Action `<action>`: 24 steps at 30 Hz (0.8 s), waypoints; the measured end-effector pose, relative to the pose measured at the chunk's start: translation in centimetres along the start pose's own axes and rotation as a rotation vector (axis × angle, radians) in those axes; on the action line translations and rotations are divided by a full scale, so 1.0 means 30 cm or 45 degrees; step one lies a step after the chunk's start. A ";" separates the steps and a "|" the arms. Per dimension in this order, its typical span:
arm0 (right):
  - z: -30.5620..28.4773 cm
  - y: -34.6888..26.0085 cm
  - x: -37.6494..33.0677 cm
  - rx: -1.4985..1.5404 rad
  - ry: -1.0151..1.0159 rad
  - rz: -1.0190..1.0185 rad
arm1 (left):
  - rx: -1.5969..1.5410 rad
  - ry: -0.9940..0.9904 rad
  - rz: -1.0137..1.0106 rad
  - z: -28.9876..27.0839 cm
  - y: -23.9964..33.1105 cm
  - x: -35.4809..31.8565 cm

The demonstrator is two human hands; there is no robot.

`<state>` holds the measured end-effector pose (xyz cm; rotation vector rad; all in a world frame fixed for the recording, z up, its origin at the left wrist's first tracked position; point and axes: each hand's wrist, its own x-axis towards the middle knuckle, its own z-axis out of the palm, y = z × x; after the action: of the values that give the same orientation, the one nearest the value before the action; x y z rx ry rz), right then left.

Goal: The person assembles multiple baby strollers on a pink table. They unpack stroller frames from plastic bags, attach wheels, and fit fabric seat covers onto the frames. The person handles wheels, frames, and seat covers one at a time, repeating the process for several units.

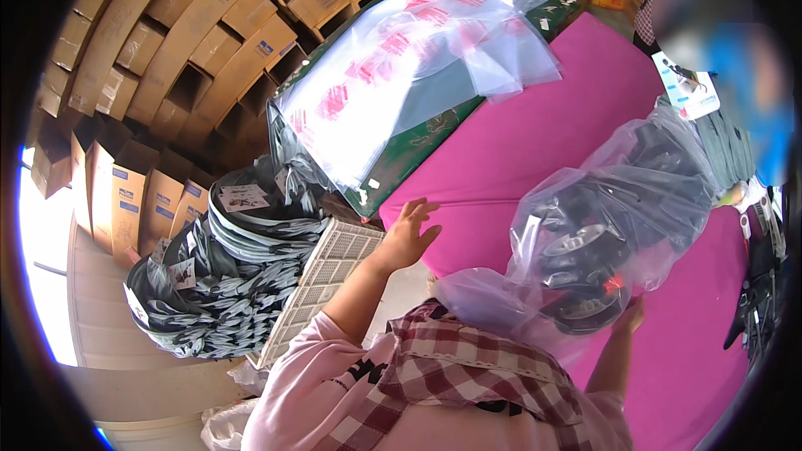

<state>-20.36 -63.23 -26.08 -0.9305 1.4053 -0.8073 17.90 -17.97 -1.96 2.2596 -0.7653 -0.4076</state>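
Observation:
A large clear plastic bag (551, 242) with dark, rounded items inside lies on the pink-covered table in front of me. A small red spot shows through its near end. My right hand (632, 315) is at the bag's near right edge, its fingers mostly hidden behind the plastic, so its grip is unclear. My left hand (409, 234) hovers over the table's left edge with fingers apart and nothing in them. Beyond it, flat clear bags with red print (393, 58) are spread on a green patterned surface (426, 138).
Cardboard boxes (184, 50) are stacked at the far left. Bundles of grey-green folded goods with tags (251, 259) fill a white plastic crate (326, 284) on my left. At the right, a person in blue stands by similar goods (725, 146) and a printed card (687, 88). Black tools or straps (760, 276) lie along the right edge.

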 end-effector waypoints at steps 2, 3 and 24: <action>-0.017 0.102 -0.123 -0.219 0.089 0.121 | -0.005 -0.018 -0.026 -0.002 -0.065 0.021; -0.049 0.144 -0.173 -0.309 0.127 0.155 | -0.046 -0.059 -0.041 -0.003 -0.093 0.051; 1.003 0.236 -0.975 -1.407 -1.007 -0.090 | 0.882 1.763 -1.404 -0.981 -1.372 -0.376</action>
<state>8.35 -32.20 -21.12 -1.8689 1.0234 0.4067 40.09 28.22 -9.79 2.5795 1.2286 1.0602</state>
